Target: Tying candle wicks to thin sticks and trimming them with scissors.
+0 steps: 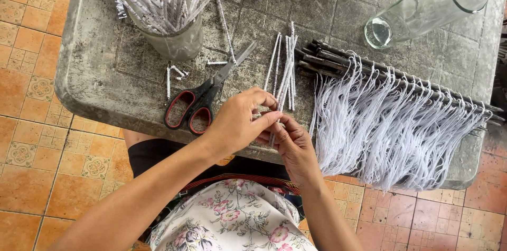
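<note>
Fingers of the left hand (237,121) and right hand (292,145) are pressed together on one thin paper stick (273,133), which is pinched between them at the near edge of the grey desk (100,66). More sticks (285,68) are laid just beyond it. Scissors (203,98) with red-lined handles are seen just left of the hands. White threads (391,129) are hung from dark rods (338,63) at the right. A jar (177,42) of sticks and a tipped glass vase (422,8) are set farther back.
</note>
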